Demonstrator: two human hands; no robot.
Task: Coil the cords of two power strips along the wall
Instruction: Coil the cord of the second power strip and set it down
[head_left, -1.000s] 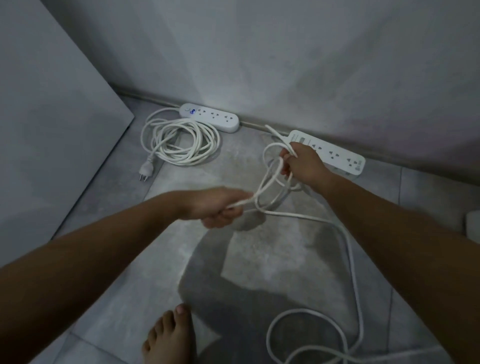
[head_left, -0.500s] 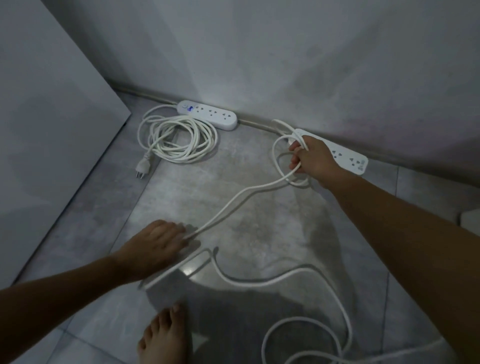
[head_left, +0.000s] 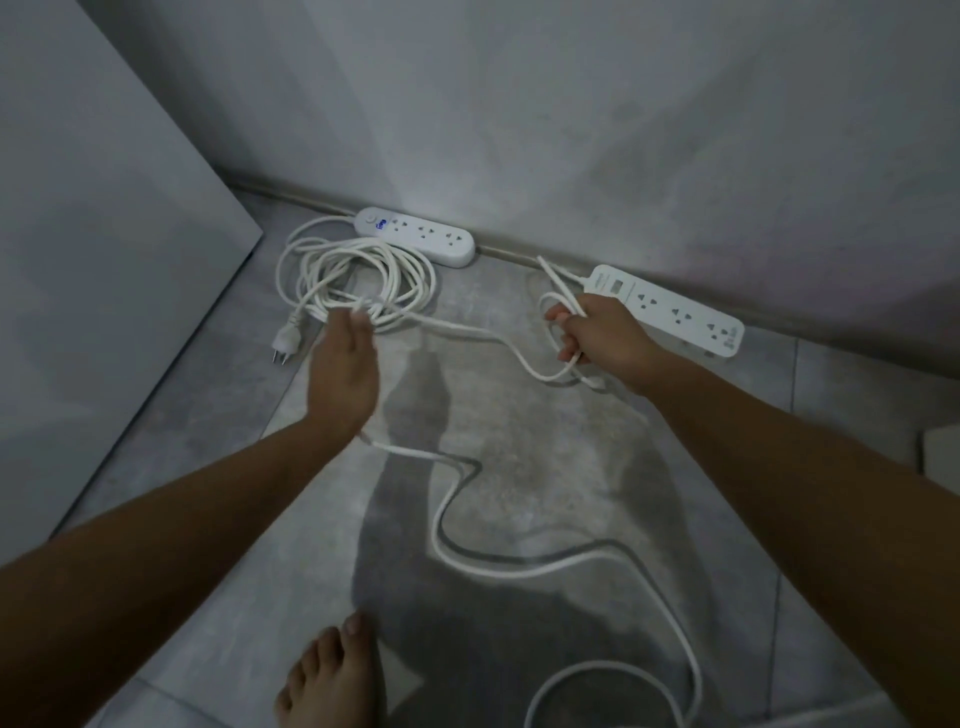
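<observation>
Pretty dim shot looking down at a grey tile floor (head_left: 524, 436) where it meets the wall (head_left: 519, 130). Two white power strips lie right along the base of the wall. The left power strip (head_left: 415, 236) has its cord done, a coiled cord (head_left: 358, 280) sitting in a loose bundle on the floor just in front of it, with the plug (head_left: 288, 340) poking out at the bundle's lower left.

The right power strip (head_left: 670, 309) is further along the wall, and its cord is only partly gathered. The right hand (head_left: 602, 338) is just in front of that strip, its fingers curled tight round a few loops of the second cord (head_left: 519, 574). From there the cord runs left across the floor to the left hand (head_left: 343, 374), comes out under the wrist, and snakes back toward the camera into a big loose curl at the bottom edge.

The left hand is reaching forward near the finished bundle, fingers (head_left: 358, 317) stretched out and close together. It's motion blurred, so whether it's actually pinching the cord or just lying over it can't be told.

A bare foot (head_left: 332, 675) shows at the bottom, and a big flat grey panel (head_left: 104, 260) stands on the left
</observation>
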